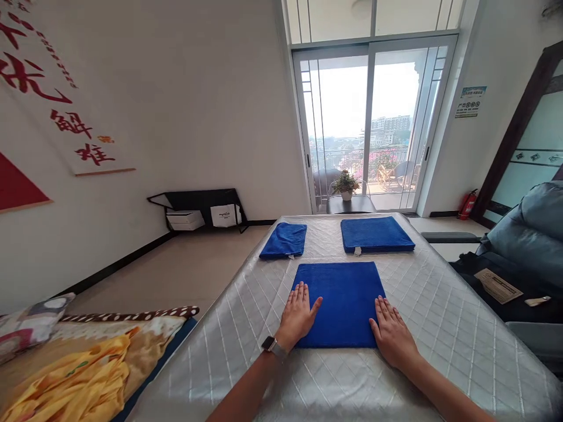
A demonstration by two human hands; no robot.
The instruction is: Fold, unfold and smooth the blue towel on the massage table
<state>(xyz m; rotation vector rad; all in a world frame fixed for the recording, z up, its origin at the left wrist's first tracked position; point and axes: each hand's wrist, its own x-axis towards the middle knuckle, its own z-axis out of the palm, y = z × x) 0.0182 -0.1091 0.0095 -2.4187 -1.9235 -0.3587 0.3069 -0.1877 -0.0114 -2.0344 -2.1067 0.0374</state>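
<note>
A blue towel (343, 305) lies flat and squared in front of me on a silver quilted mattress (246, 328). My left hand (299, 316) rests palm down over its left edge, fingers stretched out and thumb apart. On the opposite side, my right hand (391, 331) lies flat along the right edge, its thumb on the cloth. Farther back are a smaller folded blue cloth (285, 240) on the left and a stack of folded blue towels (376, 233) on the right, each with a white tag at its near edge.
To the left, a yellow cloth (83, 375) lies on a low bed. A black chair (349, 204) bearing a potted plant (346, 184) stands behind the mattress's far edge. A dark armchair (539, 225) is at right, and a fire extinguisher (467, 205) stands by the wall.
</note>
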